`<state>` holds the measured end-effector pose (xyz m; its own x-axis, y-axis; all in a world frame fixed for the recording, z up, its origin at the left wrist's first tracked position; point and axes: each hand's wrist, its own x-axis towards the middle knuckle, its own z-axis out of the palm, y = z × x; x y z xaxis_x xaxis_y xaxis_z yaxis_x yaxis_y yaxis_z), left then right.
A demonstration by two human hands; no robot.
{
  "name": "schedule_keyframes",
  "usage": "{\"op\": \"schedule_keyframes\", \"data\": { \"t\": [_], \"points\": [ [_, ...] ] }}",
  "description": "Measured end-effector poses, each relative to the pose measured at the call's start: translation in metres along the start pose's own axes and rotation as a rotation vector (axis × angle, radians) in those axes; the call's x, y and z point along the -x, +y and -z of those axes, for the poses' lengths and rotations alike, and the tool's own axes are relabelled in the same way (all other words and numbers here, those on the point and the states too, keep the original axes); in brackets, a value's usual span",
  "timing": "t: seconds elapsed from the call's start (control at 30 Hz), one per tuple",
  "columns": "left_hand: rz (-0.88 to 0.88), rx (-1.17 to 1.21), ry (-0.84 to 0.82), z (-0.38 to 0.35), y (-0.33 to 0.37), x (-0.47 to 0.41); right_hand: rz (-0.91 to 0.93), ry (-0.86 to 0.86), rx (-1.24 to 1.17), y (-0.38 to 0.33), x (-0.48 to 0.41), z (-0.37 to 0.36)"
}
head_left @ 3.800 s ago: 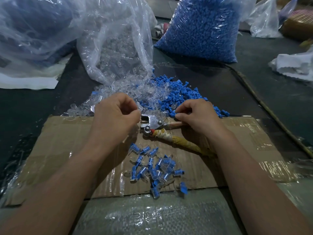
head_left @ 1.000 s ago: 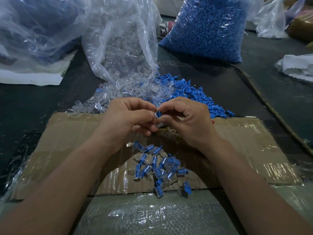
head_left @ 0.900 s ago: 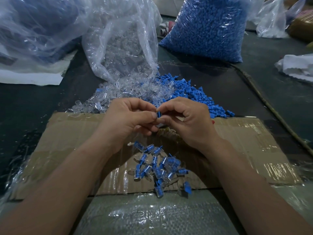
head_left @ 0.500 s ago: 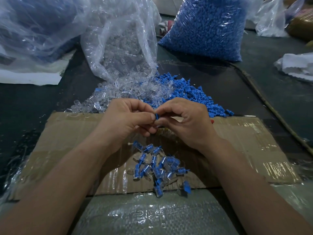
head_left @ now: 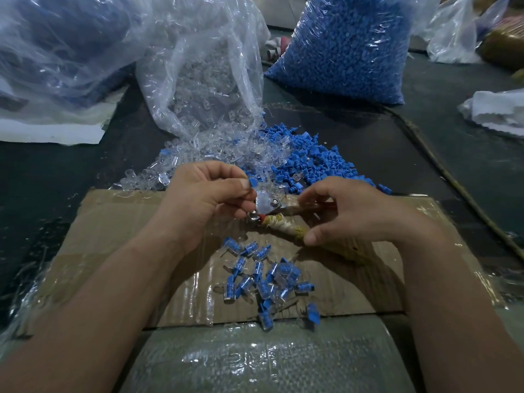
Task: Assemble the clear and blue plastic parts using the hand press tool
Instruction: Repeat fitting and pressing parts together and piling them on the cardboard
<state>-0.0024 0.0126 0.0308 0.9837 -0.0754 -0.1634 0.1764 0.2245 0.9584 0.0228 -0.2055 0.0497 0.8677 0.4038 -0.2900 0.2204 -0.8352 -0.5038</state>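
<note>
Taped cardboard sheet (head_left: 113,222) lies on a dark table (head_left: 56,180), white cloth (head_left: 499,109) at right.

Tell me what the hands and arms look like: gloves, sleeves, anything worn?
Both the left hand and right hand are bare: no gloves, rings or watch visible. The forearms are uncovered to the frame's edge, no sleeves in view. Visible nails are short.

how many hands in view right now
2. The left hand pinches a blue part at the metal head of the press tool; the right hand grips its wrapped handles. No others show.
</note>
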Motion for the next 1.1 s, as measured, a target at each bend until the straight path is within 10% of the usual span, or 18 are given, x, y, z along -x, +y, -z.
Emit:
{"op": "schedule_keyframes", "data": {
  "t": [0.57, 1.1],
  "points": [
    [-0.029, 0.062, 0.000, 0.002, 0.000, -0.002, 0.038, 0.231, 0.473, -0.020, -0.017, -0.021],
    [-0.215, 0.010, 0.083, 0.005, -0.007, -0.008, 0.121, 0.458, 0.074, -0.017, -0.008, -0.022]
  ]
}}
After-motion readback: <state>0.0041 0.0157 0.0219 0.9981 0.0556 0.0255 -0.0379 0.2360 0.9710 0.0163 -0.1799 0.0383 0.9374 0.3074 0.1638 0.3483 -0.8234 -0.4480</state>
